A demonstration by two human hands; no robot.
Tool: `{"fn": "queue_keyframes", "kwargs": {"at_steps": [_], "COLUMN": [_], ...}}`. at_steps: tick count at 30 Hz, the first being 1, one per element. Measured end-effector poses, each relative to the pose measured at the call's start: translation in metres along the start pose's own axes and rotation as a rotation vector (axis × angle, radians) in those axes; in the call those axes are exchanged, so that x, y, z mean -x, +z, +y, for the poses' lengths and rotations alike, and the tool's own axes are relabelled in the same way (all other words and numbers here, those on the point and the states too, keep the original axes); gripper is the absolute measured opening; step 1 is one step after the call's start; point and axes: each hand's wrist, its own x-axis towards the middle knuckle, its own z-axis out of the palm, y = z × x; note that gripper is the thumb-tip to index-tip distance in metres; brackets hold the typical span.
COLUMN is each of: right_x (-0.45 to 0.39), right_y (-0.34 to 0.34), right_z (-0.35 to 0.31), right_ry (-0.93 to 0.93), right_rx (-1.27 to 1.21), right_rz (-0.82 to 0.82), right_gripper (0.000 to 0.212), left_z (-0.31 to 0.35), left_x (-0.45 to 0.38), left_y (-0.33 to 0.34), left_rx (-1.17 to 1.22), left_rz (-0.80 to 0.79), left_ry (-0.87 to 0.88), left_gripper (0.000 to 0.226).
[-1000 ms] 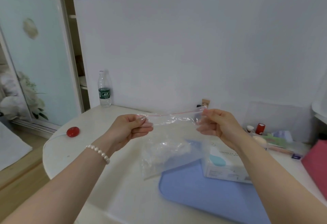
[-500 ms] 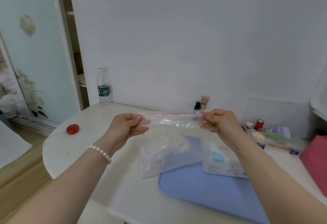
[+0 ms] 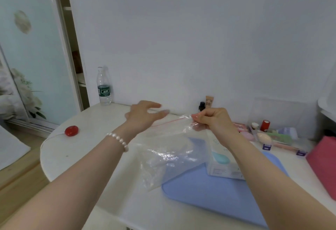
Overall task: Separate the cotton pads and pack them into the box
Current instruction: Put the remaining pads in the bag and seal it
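Note:
A clear zip bag (image 3: 169,149) with a red seal line hangs above the white table (image 3: 87,149), pale cotton pads dimly visible inside. My right hand (image 3: 211,119) pinches the bag's top right corner. My left hand (image 3: 145,115) hovers over the bag's top left corner with fingers spread, holding nothing. A white box (image 3: 221,164) with a teal mark lies on the blue mat (image 3: 218,193), partly hidden by my right forearm.
A water bottle (image 3: 104,87) stands at the back left by the wall. A red round object (image 3: 71,131) on a white cord lies at the left. Cosmetics and small jars (image 3: 265,129) crowd the back right, with a pink box (image 3: 323,160) at the right edge.
My left hand has let go of the bag's top left corner and spread its fingers. The bag now sags from my right hand alone, its left side dropped lower.

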Motion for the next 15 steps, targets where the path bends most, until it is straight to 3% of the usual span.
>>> {"fn": "queue_keyframes", "kwargs": {"at_steps": [3, 6, 15], "right_x": [0.001, 0.001, 0.001], "right_y": [0.006, 0.005, -0.003], "right_z": [-0.006, -0.009, -0.007], "right_ry": [0.004, 0.0, 0.049], "right_rx": [0.058, 0.098, 0.161], "right_rz": [-0.076, -0.11, -0.165], "right_gripper": [0.011, 0.013, 0.018], "left_z": [0.03, 0.045, 0.048], "left_x": [-0.004, -0.009, -0.011], "left_y": [0.009, 0.011, 0.017], "left_rx": [0.049, 0.13, 0.023], "left_rz": [-0.295, -0.512, -0.504], "left_ry": [0.144, 0.199, 0.221], "left_gripper": [0.025, 0.009, 0.01]}}
